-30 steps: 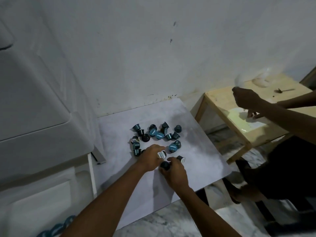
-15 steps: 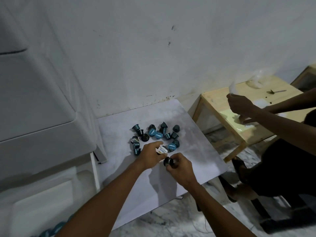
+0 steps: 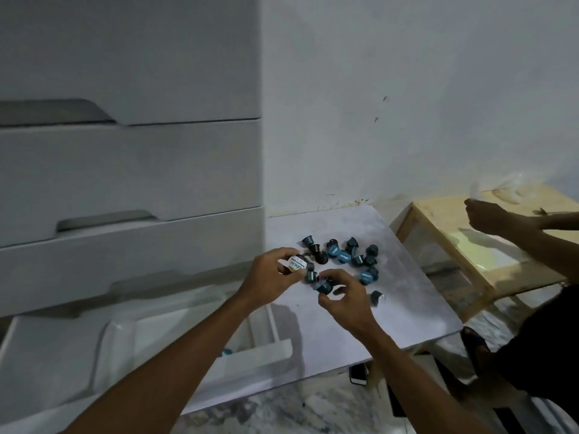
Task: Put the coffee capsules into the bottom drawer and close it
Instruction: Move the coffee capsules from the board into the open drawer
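Plainly, these coffee capsules (image 3: 341, 256) look small, light and rigid-walled, with a foil face that I judge dents or tears if squeezed hard. Most lie scattered on the white desk (image 3: 407, 296), some on their sides, one capsule (image 3: 376, 298) apart from the cluster, nearer the desk's front edge.

The left hand (image 3: 272, 277) is closed around a capsule (image 3: 296, 264) whose pale printed lid faces the camera. The right hand (image 3: 341, 299) pinches a blue capsule (image 3: 324, 286) by its tapered body, between thumb and fingertips.

That side grip seems the safest hold, since the cone narrows and smooth walls may slip. Being so light, several likely fit in one palm, though loose ones could roll.

The bottom drawer (image 3: 257, 347) stands open beside the desk, below the left forearm.
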